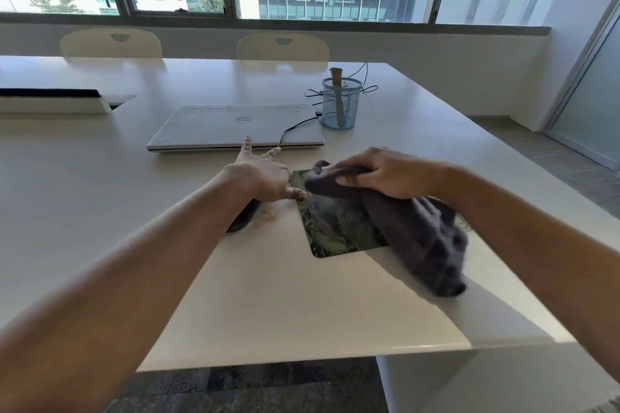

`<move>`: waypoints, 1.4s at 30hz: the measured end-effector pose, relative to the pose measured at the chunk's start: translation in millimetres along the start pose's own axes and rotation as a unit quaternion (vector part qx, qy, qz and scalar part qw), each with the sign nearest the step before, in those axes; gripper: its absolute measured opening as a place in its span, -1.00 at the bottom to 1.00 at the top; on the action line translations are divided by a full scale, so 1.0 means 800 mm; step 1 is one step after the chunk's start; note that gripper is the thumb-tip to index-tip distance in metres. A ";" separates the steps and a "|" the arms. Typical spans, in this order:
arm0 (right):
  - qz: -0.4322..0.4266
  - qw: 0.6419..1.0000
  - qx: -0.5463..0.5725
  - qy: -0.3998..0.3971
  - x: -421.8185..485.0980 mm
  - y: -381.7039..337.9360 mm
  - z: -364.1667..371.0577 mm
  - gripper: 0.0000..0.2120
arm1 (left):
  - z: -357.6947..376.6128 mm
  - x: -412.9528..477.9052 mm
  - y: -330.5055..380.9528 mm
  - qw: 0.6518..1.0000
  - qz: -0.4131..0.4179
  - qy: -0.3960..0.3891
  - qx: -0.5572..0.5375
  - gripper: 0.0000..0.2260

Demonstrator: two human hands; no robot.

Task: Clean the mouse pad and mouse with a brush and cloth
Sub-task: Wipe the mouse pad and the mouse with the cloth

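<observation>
Cloth (pixel 419 235) hangs from right grip (pixel 382 174) over mouse pad (pixel 339 235).

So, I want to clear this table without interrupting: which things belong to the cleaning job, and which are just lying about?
Job:
cloth, gripped by right hand
pad
mouse, half hidden under an arm
brush, standing in cup

Lying about:
laptop, closed
chairs
</observation>
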State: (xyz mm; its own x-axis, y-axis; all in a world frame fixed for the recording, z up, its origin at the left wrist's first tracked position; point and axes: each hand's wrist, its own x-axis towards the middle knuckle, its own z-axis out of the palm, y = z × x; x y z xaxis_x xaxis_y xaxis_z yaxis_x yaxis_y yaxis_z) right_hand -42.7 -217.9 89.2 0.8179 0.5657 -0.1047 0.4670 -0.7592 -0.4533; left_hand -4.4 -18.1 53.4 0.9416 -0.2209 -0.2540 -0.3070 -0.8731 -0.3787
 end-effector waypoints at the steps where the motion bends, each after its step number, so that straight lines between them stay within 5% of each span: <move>1: -0.002 1.000 -0.015 0.008 0.005 -0.001 0.008 -0.70 | 0.000 0.000 0.000 1.000 0.001 0.001 -0.001 -0.35; 13: -0.004 0.972 -0.136 -0.193 -0.031 -0.013 -0.002 -0.77 | 0.000 0.000 0.000 1.000 -0.010 -0.002 -0.010 -0.33; 19: 0.004 0.998 -0.064 -0.025 -0.014 -0.005 0.003 -0.68 | 0.000 0.001 0.000 1.000 -0.009 -0.006 -0.011 -0.33; 31: -0.021 0.979 -0.036 -0.202 -0.040 0.010 -0.002 -0.74 | 0.000 0.002 -0.001 1.000 -0.006 -0.006 -0.024 -0.34; 33: -0.021 0.988 0.094 -0.121 -0.041 0.015 -0.007 -0.75 | 0.000 0.003 -0.002 0.999 -0.001 -0.010 -0.032 -0.35; 36: 0.033 0.957 0.268 0.108 -0.022 0.022 -0.004 -0.76 | 0.000 0.004 -0.006 0.998 0.007 -0.020 -0.054 -0.38; 39: 0.136 0.944 0.134 0.269 0.014 0.033 0.005 -0.71 | 0.000 0.006 -0.012 0.997 0.005 -0.026 -0.076 -0.34; 42: 0.209 0.944 0.032 0.253 0.035 0.037 0.020 -0.68 | 0.000 0.006 -0.016 0.994 0.009 -0.033 -0.101 -0.28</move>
State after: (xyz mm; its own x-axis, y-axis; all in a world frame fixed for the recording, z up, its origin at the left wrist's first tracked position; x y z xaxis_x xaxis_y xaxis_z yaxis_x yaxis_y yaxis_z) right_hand -11.4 -219.6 58.7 0.9895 -0.0174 0.1434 0.0603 -0.8521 -0.5199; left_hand 4.3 -8.1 56.7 0.9232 -0.2132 -0.3197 -0.2828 -0.9403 -0.1896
